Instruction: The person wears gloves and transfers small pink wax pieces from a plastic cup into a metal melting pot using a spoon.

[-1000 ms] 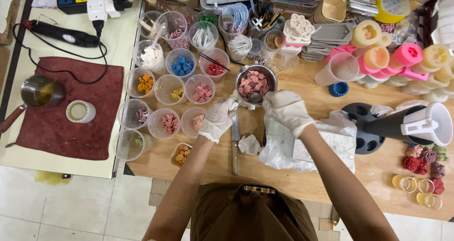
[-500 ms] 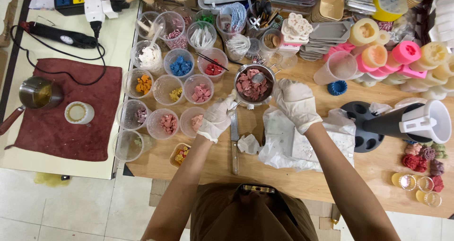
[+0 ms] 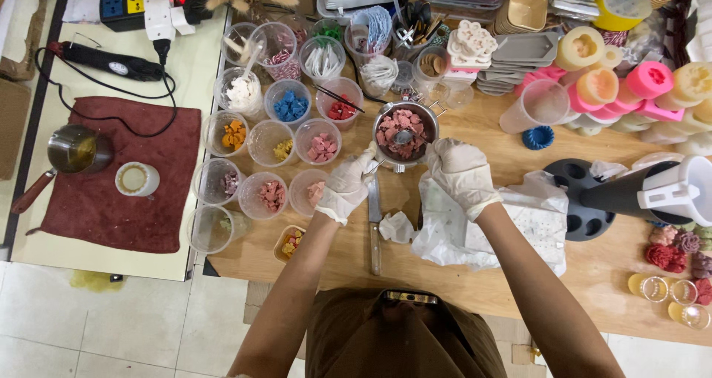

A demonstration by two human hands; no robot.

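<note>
Both my hands wear white gloves. My left hand (image 3: pixel 346 184) sits just left of a small metal pot (image 3: pixel 404 132) filled with pink wax chunks, fingers curled by the pot's near rim; what it pinches is too small to tell. My right hand (image 3: pixel 461 173) is curled just right of the pot, over a crumpled white plastic sheet (image 3: pixel 495 227). A metal spoon lies in the pot. A knife (image 3: pixel 374 219) lies on the wooden table (image 3: pixel 519 148) between my forearms, next to a small white scrap.
Several clear cups (image 3: pixel 282 144) of coloured wax bits stand left of the pot. A dark red cloth (image 3: pixel 119 174) carries a metal pitcher (image 3: pixel 78 152) and a white cup. Pink and cream moulds (image 3: pixel 645 81), a black holder (image 3: pixel 586 196) and a white jug (image 3: pixel 678 193) stand right.
My right hand has pulled back from the pot's rim toward the plastic sheet. My left hand has stayed by the pot's near left side.
</note>
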